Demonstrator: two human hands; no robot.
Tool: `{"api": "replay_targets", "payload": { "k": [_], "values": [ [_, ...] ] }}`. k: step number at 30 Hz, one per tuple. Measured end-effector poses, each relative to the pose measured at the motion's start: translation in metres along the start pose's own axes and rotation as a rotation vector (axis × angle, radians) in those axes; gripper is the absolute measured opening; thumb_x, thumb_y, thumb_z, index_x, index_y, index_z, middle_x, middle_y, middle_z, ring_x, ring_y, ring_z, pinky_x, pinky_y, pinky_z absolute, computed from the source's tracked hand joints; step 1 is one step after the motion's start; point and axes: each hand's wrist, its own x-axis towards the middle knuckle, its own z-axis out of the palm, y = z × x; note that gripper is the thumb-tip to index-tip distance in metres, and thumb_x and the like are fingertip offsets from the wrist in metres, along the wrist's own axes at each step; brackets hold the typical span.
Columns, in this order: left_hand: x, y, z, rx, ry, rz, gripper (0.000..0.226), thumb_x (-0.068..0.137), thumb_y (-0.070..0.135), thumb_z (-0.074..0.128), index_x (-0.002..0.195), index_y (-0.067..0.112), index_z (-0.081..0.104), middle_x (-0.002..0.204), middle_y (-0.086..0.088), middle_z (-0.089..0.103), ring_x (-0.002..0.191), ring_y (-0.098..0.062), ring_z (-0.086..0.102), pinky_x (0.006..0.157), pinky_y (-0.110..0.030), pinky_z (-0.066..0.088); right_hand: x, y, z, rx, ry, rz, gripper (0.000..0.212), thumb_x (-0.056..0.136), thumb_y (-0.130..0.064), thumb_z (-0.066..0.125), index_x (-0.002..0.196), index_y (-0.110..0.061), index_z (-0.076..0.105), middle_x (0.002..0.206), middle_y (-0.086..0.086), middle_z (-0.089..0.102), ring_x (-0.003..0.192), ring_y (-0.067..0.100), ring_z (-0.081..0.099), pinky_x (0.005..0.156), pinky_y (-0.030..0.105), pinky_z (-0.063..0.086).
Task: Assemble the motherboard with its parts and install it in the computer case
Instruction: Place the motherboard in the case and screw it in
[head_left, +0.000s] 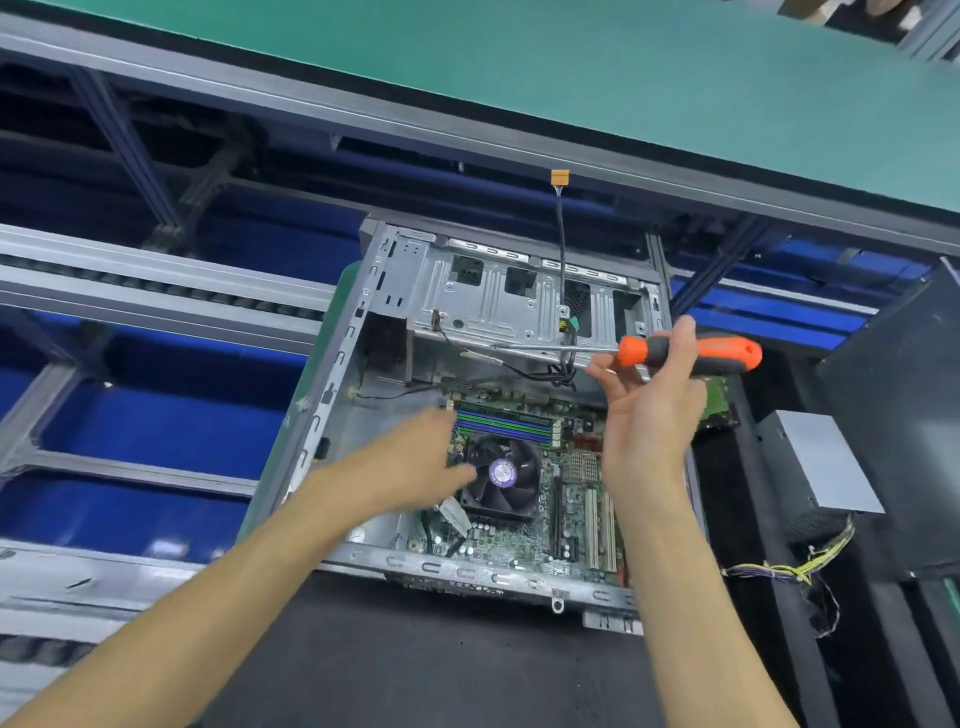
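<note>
The open computer case (384, 322) lies on the dark surface (415, 665). The motherboard (566, 499) sits inside it, with a round fan (501, 475) on top. The right hand (649, 410) holds an orange and black screwdriver (691, 353) above the board. The left hand (415, 462) is blurry, fingers loose, holding nothing, beside the fan.

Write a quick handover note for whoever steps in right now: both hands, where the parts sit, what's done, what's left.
Left hand: blurred, reaching over the motherboard beside the CPU fan; grip unclear.
Right hand: holds the orange-and-black screwdriver above the board.
Motherboard lies inside the open computer case, fan and memory sticks fitted.
Left: screws can't be confirmed; a cable with an orange connector hangs loose.
</note>
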Motion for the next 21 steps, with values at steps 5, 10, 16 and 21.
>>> {"api": "replay_targets", "payload": {
  "k": [5, 10, 16, 21],
  "values": [
    [0.001, -0.012, 0.015, 0.094, -0.028, 0.02, 0.065, 0.101, 0.045, 0.049, 0.156, 0.015, 0.029, 0.16, -0.004, 0.028, 0.145, -0.023, 0.034, 0.116, -0.037, 0.031, -0.003, 0.014, 0.017, -0.328, -0.284, -0.157, 0.036, 0.093, -0.044, 0.063, 0.089, -0.01, 0.058, 0.064, 0.002, 0.067, 0.055, 0.026, 0.07, 0.05, 0.031, 0.058],
    [-0.005, -0.021, 0.021, 0.181, -0.125, 0.09, 0.071, 0.1, 0.046, 0.047, 0.157, 0.012, 0.022, 0.164, -0.005, 0.017, 0.141, -0.027, 0.04, 0.112, -0.037, 0.037, -0.007, 0.041, 0.032, -0.593, -0.545, -0.165, 0.037, 0.087, -0.051, 0.068, 0.09, -0.014, 0.064, 0.069, 0.005, 0.071, 0.059, 0.025, 0.072, 0.056, 0.033, 0.061],
    [-0.008, -0.022, 0.025, 0.198, -0.182, 0.105, 0.077, 0.099, 0.048, 0.045, 0.158, 0.008, 0.015, 0.162, -0.008, 0.014, 0.138, -0.034, 0.043, 0.111, -0.041, 0.04, -0.007, 0.065, 0.041, -0.854, -0.684, -0.231, 0.04, 0.087, -0.056, 0.069, 0.087, -0.016, 0.065, 0.075, 0.006, 0.069, 0.071, 0.03, 0.07, 0.068, 0.053, 0.059],
    [-0.007, -0.023, 0.025, 0.196, -0.177, 0.103, 0.076, 0.1, 0.048, 0.046, 0.157, 0.007, 0.018, 0.159, -0.009, 0.02, 0.133, -0.038, 0.046, 0.108, -0.046, 0.042, -0.008, 0.071, 0.04, -0.934, -0.722, -0.236, 0.039, 0.085, -0.06, 0.069, 0.087, -0.021, 0.066, 0.077, 0.0, 0.071, 0.075, 0.027, 0.072, 0.072, 0.05, 0.059]
  ]
}}
